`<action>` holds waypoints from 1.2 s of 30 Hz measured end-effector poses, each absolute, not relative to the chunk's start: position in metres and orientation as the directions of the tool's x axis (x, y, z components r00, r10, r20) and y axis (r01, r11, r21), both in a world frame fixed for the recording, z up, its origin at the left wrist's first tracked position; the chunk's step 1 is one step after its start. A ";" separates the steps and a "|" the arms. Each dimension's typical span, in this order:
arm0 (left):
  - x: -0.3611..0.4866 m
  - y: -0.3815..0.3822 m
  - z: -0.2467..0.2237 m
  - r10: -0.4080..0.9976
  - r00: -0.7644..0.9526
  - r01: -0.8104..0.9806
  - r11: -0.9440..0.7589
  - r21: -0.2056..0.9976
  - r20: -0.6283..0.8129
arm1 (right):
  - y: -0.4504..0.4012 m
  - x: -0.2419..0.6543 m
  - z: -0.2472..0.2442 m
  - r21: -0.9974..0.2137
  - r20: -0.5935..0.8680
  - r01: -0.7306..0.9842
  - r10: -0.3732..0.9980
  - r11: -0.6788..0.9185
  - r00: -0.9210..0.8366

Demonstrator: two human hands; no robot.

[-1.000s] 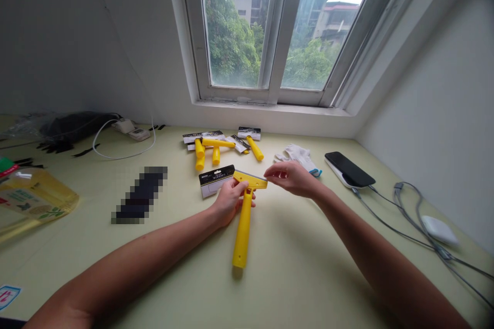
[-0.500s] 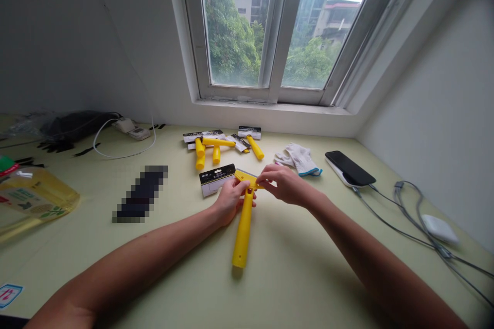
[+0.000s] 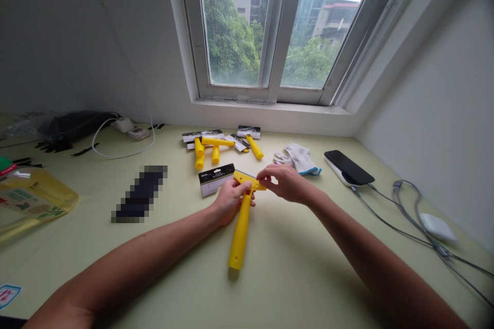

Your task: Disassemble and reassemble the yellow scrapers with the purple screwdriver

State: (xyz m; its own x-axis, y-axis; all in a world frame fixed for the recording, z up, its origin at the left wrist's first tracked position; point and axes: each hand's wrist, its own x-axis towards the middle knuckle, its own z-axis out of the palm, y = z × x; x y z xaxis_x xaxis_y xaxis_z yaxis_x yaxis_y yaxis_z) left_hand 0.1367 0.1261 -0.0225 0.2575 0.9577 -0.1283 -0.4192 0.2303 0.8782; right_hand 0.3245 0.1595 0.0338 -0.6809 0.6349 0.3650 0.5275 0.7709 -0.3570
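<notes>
Here, the left hand (image 3: pixel 230 201) grips a yellow scraper (image 3: pixel 241 231); card (image 3: pixel 214 180) print illegible.

Pixelation masks a dark object (image 3: pixel 139 194) left of centre; the left edge cuts off a plastic bottle (image 3: pixel 33 198); the scraper card (image 3: pixel 215 180) print is too small to read.

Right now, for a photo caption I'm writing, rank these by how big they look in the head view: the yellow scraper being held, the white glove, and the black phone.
1. The yellow plastic scraper, though it lies nearest the camera.
2. The white work glove and black smartphone look about alike, so I won't rank them.
</notes>
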 end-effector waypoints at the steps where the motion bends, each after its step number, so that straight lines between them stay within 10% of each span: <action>1: 0.137 0.126 -0.022 0.958 0.257 -0.420 0.230 0.878 -0.128 | 0.159 0.324 0.034 -0.364 0.358 0.525 0.636 0.769 -0.683; 24: 0.136 0.125 -0.025 0.949 0.296 -0.442 0.235 0.865 -0.106 | 0.168 0.317 0.017 -0.850 0.078 0.387 0.813 0.357 -0.577; 36: 0.136 0.124 -0.023 0.949 0.294 -0.420 0.232 0.877 -0.111 | 0.166 0.318 0.008 -0.991 -0.127 0.065 0.734 -0.113 -0.667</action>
State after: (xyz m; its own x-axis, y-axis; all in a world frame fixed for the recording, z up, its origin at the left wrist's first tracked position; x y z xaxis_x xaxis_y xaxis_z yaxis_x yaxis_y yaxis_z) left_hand 0.1357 0.1244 -0.0234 0.2939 0.9494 -0.1108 -0.4199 0.2324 0.8773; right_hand 0.3180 0.1657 0.0083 -0.6666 0.7344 -0.1274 0.0654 -0.1126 -0.9915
